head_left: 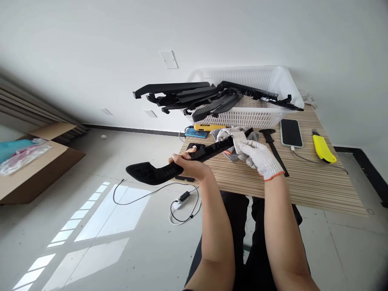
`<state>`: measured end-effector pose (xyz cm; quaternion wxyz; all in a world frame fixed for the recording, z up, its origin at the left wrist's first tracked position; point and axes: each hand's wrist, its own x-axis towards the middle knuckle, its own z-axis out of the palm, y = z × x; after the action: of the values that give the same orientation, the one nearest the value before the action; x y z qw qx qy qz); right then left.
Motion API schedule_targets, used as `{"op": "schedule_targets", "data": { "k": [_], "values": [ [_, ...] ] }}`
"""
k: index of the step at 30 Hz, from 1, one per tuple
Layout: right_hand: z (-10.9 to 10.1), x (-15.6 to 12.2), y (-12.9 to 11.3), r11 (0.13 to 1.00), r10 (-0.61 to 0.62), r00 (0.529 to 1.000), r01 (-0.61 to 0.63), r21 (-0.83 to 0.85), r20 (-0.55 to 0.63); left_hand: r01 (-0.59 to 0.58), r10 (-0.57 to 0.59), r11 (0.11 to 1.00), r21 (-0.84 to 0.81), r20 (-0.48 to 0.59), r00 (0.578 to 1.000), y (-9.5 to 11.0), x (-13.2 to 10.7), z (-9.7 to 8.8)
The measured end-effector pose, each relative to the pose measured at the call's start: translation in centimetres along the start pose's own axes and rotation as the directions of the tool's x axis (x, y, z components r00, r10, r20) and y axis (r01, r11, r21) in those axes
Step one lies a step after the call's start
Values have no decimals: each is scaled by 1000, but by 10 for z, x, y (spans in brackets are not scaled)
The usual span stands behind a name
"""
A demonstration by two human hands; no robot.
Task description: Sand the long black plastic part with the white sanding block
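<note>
My bare left hand point(189, 165) is closed around the middle of a long black plastic trim part point(157, 171), holding it level over the left edge of the wooden table point(306, 182). My right hand point(259, 157), in a white knit glove, pinches a small white cloth or wipe point(239, 140) against the right end of that part. A spare grey glove point(224, 135) lies on the table just behind it.
A white plastic basket point(251, 111) at the back of the table holds several long black trim parts point(197, 97). Also on the table are a black caliper point(274, 149), a charging phone point(291, 132), yellow tools point(323, 148), point(209, 127). A cardboard box point(36, 161) and cables point(182, 202) sit on the floor.
</note>
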<state>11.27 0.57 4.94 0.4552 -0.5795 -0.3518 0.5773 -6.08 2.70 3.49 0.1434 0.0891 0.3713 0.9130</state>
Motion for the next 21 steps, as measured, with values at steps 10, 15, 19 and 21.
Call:
{"op": "schedule_targets", "data": {
  "k": [10, 15, 19, 21],
  "values": [
    [-28, -16, -12, 968, 156, 986, -142, -207, 53, 36, -35, 999, -14, 9, 999, 0, 3, 0],
    [-39, -18, -7, 957, 133, 969, -71, -283, 207, 22, -22, 1000, -13, 26, 999, 0, 2, 1],
    [-37, -17, -7, 967, -40, 976, 92, -238, 214, 42, -42, 998, -55, 7, 999, 1, 1, 1],
    [-31, -15, -7, 955, -112, 988, 138, -261, 110, 48, -48, 997, -60, 9, 999, 1, 2, 1]
  ]
}}
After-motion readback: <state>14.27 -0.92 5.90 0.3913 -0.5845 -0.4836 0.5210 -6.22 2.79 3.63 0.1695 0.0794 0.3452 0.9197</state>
